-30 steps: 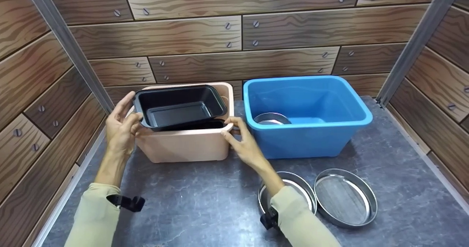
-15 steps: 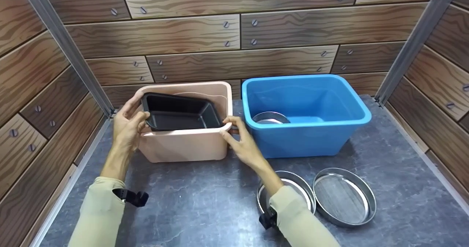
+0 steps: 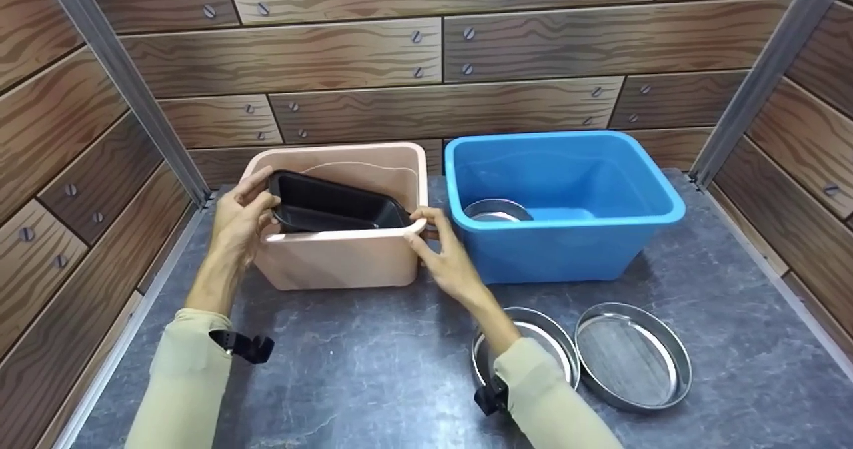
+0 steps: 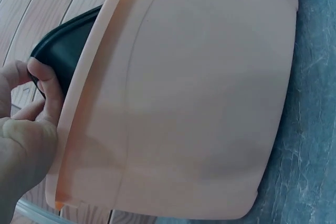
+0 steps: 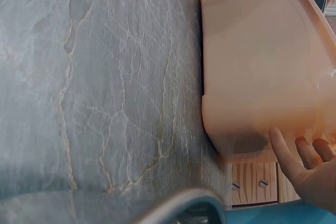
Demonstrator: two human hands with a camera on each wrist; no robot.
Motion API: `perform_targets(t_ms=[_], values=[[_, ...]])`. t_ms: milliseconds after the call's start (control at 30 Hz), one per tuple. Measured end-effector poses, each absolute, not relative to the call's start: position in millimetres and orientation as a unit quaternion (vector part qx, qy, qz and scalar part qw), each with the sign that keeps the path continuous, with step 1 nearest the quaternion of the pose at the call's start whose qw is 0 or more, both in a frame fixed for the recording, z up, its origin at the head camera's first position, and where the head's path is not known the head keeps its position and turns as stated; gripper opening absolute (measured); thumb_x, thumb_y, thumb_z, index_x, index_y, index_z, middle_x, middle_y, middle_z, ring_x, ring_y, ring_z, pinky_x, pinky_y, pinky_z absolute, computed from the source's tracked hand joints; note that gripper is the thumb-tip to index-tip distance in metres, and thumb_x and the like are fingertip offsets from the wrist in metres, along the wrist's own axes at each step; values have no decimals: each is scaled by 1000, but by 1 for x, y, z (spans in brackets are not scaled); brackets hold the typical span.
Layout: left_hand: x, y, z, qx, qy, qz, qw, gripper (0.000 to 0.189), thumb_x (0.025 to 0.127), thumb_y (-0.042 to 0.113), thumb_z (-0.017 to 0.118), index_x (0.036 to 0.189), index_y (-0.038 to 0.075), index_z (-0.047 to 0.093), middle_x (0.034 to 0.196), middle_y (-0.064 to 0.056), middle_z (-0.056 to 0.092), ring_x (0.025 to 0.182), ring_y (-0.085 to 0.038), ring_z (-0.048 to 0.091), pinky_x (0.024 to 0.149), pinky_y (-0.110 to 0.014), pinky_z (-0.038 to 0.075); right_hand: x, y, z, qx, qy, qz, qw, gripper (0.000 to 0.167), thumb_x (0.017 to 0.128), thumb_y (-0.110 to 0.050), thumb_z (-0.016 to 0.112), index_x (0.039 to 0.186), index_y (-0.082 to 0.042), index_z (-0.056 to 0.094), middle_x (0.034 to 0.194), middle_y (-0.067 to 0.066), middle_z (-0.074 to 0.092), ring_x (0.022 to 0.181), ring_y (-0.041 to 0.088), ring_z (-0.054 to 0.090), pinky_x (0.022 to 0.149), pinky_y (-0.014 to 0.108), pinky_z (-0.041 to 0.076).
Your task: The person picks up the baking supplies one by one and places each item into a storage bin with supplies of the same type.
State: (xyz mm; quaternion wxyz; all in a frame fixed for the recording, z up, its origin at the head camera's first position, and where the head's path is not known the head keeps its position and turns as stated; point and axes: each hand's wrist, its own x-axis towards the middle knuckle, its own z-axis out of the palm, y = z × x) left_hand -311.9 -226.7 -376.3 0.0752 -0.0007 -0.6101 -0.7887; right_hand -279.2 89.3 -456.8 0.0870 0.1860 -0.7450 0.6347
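Note:
A black loaf pan (image 3: 333, 202) leans inside the peach plastic bin (image 3: 343, 262), its left end raised above the rim and its right end lower. My left hand (image 3: 236, 219) pinches the raised left end between thumb and fingers; the left wrist view shows the pan's dark corner (image 4: 65, 51) poking past the bin wall in that grip. At the bin's front right corner, my right hand (image 3: 443, 256) holds the rim, thumb outside and fingers over the edge. In the right wrist view the fingers (image 5: 286, 156) lie against the bin's outer wall.
Right of the peach bin stands a blue bin (image 3: 553, 256) with a round metal pan (image 3: 496, 210) inside. Two round metal pans, one (image 3: 533, 329) partly under my right forearm and another (image 3: 633, 359) beside it, lie on the grey table (image 3: 373, 369). Wood-patterned walls (image 3: 346, 56) enclose the table.
The loaf pan has gone from lying across the bin's top to tilted down inside it, right end lowest. My left hand moved right with it; the right hand stayed at the rim.

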Motion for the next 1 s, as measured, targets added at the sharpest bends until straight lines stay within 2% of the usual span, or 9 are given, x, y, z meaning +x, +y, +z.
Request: perform_targets(t_ms=[100, 200, 433, 500, 633, 733, 933, 1000], values=[[-312, -225, -375, 10, -611, -788, 79, 62, 91, -14, 49, 152, -2, 48, 143, -19, 54, 79, -9, 65, 59, -15, 55, -278, 90, -456, 186, -746, 634, 84, 33, 104, -22, 65, 133, -12, 53, 134, 18, 55, 118, 29, 58, 81, 53, 59], [-312, -223, -376, 16, -621, -776, 109, 58, 93, -13, 52, 150, -5, 49, 145, -21, 55, 90, -8, 64, 67, -13, 55, -278, 89, -455, 186, -747, 633, 79, 33, 105, -22, 64, 134, -12, 52, 136, 21, 54, 118, 29, 58, 81, 53, 59], [-312, -217, -377, 41, -690, -705, 160, 49, 95, -4, 63, 144, -2, 57, 145, -20, 58, 103, -8, 59, 81, -16, 53, -278, 89, -455, 183, -748, 632, 87, 34, 105, -20, 64, 134, -9, 52, 131, 10, 56, 118, 29, 60, 82, 62, 58], [-312, -216, -376, 49, -706, -686, 169, 47, 95, -2, 63, 142, -2, 59, 142, -19, 59, 107, -10, 58, 87, -17, 51, -278, 89, -456, 187, -752, 625, 96, 33, 105, -20, 64, 133, -10, 52, 130, 10, 57, 118, 29, 61, 83, 57, 59], [-311, -213, -377, 56, -720, -666, 185, 46, 93, -4, 64, 139, -3, 61, 138, -18, 60, 115, -18, 57, 96, -20, 48, -279, 89, -456, 194, -759, 612, 108, 30, 105, -19, 64, 132, -12, 53, 129, 9, 58, 118, 26, 60, 96, 42, 55], [-311, -212, -377, 59, -725, -660, 190, 44, 93, -5, 63, 138, -4, 61, 139, -20, 61, 122, -24, 57, 100, -23, 47, -279, 89, -456, 197, -760, 610, 107, 30, 105, -20, 64, 132, -13, 53, 129, 10, 58, 118, 24, 59, 104, 38, 50], [-313, -211, -376, 57, -738, -647, 184, 40, 95, -4, 62, 135, -8, 60, 141, -25, 60, 132, -32, 56, 113, -34, 44, -279, 89, -456, 185, -758, 619, 96, 30, 105, -21, 64, 132, -14, 53, 131, 14, 58, 118, 27, 60, 85, 47, 59], [-313, -211, -375, 61, -738, -647, 182, 40, 94, -5, 61, 134, -9, 60, 141, -25, 59, 133, -33, 55, 116, -36, 43, -279, 89, -456, 187, -756, 620, 95, 30, 105, -21, 64, 132, -14, 53, 132, 16, 57, 118, 29, 60, 84, 47, 59]])
